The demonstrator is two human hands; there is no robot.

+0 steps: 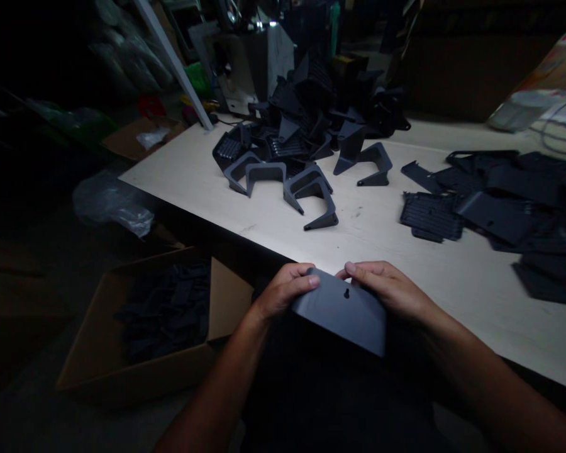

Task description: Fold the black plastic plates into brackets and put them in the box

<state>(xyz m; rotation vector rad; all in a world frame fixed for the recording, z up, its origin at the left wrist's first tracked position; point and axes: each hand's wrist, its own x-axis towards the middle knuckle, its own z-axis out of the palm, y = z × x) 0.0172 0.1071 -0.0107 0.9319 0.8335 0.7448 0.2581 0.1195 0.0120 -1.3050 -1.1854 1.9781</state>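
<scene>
A dark grey plastic plate with a small keyhole-shaped slot is held in front of my body, at the table's near edge. My left hand grips its left corner, the thumb lying on the flat face. At the plate's upper right edge, my right hand has its fingers closed, with thumb and forefinger at the rim; part of its fingers is hidden behind the plate. Several grey U-shaped brackets lie on the table just beyond my hands.
A pale table carries a heap of dark plastic parts at the back and flat dark plates on the right. Below the table's left side stands an open cardboard box full of dark parts. A metal post rises at the left corner.
</scene>
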